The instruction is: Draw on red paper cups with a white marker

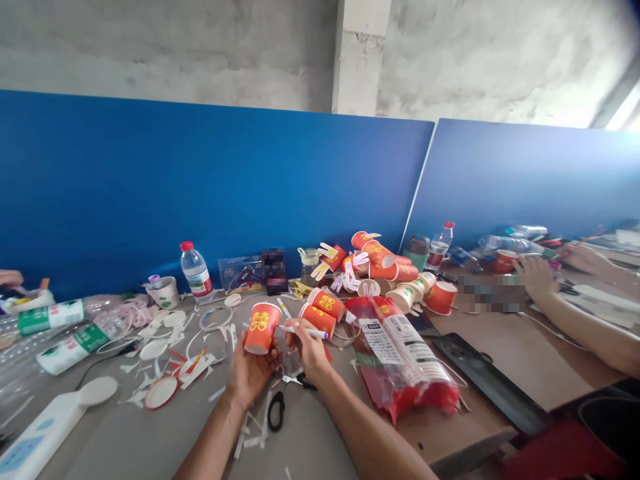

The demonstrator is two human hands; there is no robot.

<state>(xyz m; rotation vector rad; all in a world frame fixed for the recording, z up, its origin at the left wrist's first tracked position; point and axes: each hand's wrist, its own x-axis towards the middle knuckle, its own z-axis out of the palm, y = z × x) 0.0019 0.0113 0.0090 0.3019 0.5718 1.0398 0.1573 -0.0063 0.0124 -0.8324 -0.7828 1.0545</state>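
A red paper cup (262, 329) with a yellow printed character is held tilted in my left hand (250, 375), fingers wrapped round its lower part. My right hand (309, 352) pinches a white marker pen (316, 332) close beside the cup's right side; whether its tip touches the cup I cannot tell. Just behind my right hand lie stacked red paper cups (324, 309). Below my hands, black-handled scissors (278, 408) rest on the table among white paper strips.
Cut red and orange cups (383, 257) pile up at the back. A plastic bag of paper cups (400, 353) lies to the right. Plastic bottles (75, 348) and a white power strip (43, 427) are at left. A co-worker's arm (575, 320) reaches in from the right.
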